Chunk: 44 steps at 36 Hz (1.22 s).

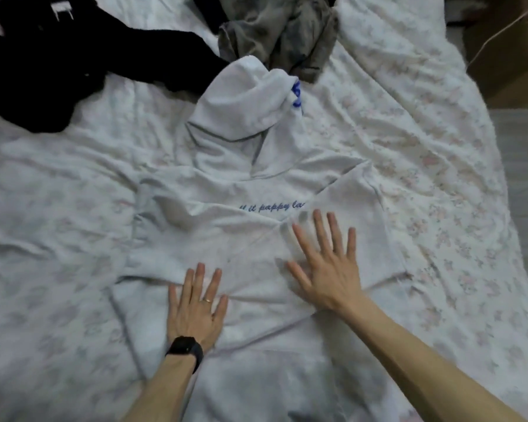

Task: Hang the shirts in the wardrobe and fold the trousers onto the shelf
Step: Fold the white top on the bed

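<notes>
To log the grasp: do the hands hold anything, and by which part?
Nothing is held. The left hand and right hand lie flat, fingers straight, on the white hoodie.

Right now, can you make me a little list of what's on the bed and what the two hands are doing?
place: bed with a flowery cover
main thing: white hoodie, spread front up, blue writing on chest
left hand: flat on the hoodie, fingers straight, black watch on wrist
right hand: flat on the hoodie, fingers spread
also there: black garment far left, grey garment beyond the hood
</notes>
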Tool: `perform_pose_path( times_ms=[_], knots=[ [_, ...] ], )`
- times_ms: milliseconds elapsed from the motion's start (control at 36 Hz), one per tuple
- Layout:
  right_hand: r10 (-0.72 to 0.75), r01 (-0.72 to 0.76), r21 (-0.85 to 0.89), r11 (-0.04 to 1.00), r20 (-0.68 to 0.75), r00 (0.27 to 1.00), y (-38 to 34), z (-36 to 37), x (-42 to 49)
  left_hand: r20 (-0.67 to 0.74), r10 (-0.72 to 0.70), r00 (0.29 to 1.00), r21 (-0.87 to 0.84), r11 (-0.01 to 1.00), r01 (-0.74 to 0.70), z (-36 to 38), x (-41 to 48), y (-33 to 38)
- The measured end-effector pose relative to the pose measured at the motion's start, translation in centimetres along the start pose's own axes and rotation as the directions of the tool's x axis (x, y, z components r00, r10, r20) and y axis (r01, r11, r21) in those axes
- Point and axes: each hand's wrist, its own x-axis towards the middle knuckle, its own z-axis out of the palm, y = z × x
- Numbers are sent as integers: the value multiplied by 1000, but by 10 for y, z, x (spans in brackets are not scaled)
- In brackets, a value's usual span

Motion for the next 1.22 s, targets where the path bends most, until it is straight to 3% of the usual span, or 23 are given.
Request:
perform_pose_path(
  times_ms=[83, 278, 389, 472, 583, 667, 722, 778, 861, 944, 1000, 1083, 1139, 1222],
  knots=[
    [-125, 135, -56, 989, 160, 979, -21, 32, -20, 19, -5, 1000, -11, 1000, 5, 7, -9, -13],
    [14, 37, -138, 990, 351, 936, -47, 21, -7, 39, 99, 994, 30, 995, -100, -16, 4, -17],
    [12, -5, -34, 999, 196, 981, -57, -10, 35, -118, 135, 984, -95, 985, -147, -62, 41, -17],
    [45, -60, 133, 989, 115, 992, -66, -40, 96, -243, 100, 965, -218, 964, -155, -109, 92, -19],
    [126, -115, 310, 944, -14, 992, -73, -74, 185, -304, 10, 953, -360, 925, -124, -178, 172, -14],
    [364, -297, 566, 769, -6, 931, -69, -85, 254, -331, -59, 942, -424, 901, -93, -215, 230, -14],
    [540, -419, 739, 527, 88, 837, -60, -83, 300, -315, -99, 944, -499, 863, -76, -225, 262, -15],
    [647, -447, 842, 301, 164, 745, -50, -80, 334, -278, -130, 952, -591, 804, -63, -227, 288, -13],
    [690, -438, 873, 214, 182, 701, -39, -74, 353, -209, -131, 969, -649, 760, -38, -219, 313, -15],
    [636, -389, 907, 162, 205, 744, -41, -82, 338, -239, -167, 957, -628, 778, -21, -208, 314, -19],
    [624, -321, 945, 66, 213, 752, -40, -87, 316, -436, -166, 885, -538, 836, -108, -203, 300, -16],
    [635, -282, 954, -101, 280, 720, -41, -88, 258, -711, -60, 701, -369, 880, -300, -190, 263, -10],
    [628, -321, 929, -184, 363, 688, -42, -80, 207, -790, -5, 613, -303, 872, -385, -173, 231, -12],
    [612, -408, 883, -233, 459, 644, -48, -67, 122, -794, 76, 604, -258, 857, -447, -148, 174, -22]
  ],
)
